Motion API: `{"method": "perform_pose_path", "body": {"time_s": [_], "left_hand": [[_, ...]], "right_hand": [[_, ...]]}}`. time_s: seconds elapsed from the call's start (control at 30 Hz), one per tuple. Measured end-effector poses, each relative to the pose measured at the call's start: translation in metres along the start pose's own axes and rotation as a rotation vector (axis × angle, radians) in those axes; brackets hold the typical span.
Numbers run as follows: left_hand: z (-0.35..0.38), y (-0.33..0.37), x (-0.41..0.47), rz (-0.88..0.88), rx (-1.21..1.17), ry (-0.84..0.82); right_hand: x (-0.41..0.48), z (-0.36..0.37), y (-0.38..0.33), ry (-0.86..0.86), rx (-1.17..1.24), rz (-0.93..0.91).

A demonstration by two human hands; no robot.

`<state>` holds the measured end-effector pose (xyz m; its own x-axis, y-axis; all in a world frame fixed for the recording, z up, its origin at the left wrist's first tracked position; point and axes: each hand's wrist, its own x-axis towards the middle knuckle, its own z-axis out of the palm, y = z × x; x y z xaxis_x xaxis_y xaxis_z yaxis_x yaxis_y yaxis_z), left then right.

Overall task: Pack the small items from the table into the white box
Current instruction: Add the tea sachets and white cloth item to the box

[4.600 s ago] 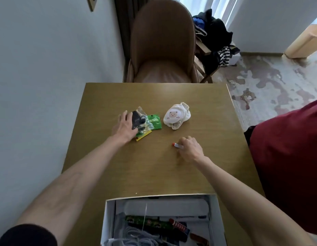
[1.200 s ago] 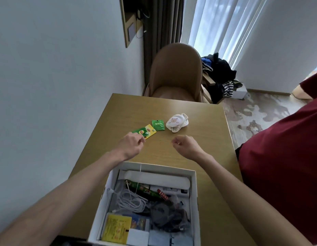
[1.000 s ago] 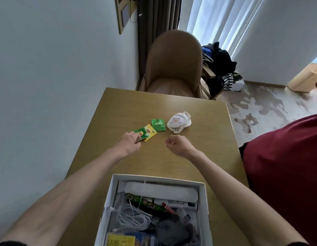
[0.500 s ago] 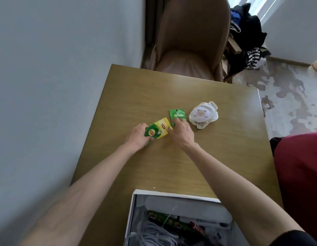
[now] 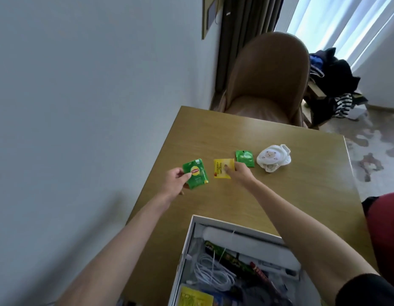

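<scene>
My left hand [image 5: 173,180] holds a green Lipton tea sachet [image 5: 195,177] lifted just above the wooden table [image 5: 291,191]. My right hand [image 5: 241,173] pinches the right edge of a yellow tea sachet [image 5: 223,171], which lies on or barely off the table. A second green sachet [image 5: 244,158] lies flat just beyond my right hand. To its right sits a white rolled cloth with a bear face [image 5: 273,158]. The open white box [image 5: 187,250] stands at the table's near edge, holding a white cable, packets and a white bar.
A grey wall runs along the table's left side. A brown chair [image 5: 269,78] stands at the far end. Dark clothes hang on a rack [image 5: 332,82] at the right. A red garment [image 5: 383,219] shows at the right edge.
The two overlapping sachets have been separated: my left hand lifted the green Lipton one to the left, and my right hand shifted from the far green sachet onto the yellow one.
</scene>
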<state>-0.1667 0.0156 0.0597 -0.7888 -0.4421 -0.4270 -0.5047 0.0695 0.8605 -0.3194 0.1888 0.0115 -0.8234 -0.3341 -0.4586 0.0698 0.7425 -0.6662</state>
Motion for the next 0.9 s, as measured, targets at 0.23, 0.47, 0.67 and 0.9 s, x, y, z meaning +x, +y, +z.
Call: {"method": "perform_pose_path", "body": {"time_s": [0.23,0.47,0.67,0.9], "left_hand": [[0.006,0.02,-0.097,0.097,-0.188,0.1],[0.015,0.003,-0.182,0.081,-0.414,-0.154],[-0.003,-0.017,-0.197,0.056,-0.309,-0.354],[-0.021,-0.034,-0.189,0.19,0.07,-0.303]], "right_hand": [[-0.142,-0.027,-0.021,-0.07,0.602,-0.263],[-0.222,0.011,-0.006,-0.121,0.61,-0.348],[-0.239,0.025,0.002,-0.138,0.403,-0.346],[-0.253,0.031,-0.001,-0.084,0.056,-0.508]]}}
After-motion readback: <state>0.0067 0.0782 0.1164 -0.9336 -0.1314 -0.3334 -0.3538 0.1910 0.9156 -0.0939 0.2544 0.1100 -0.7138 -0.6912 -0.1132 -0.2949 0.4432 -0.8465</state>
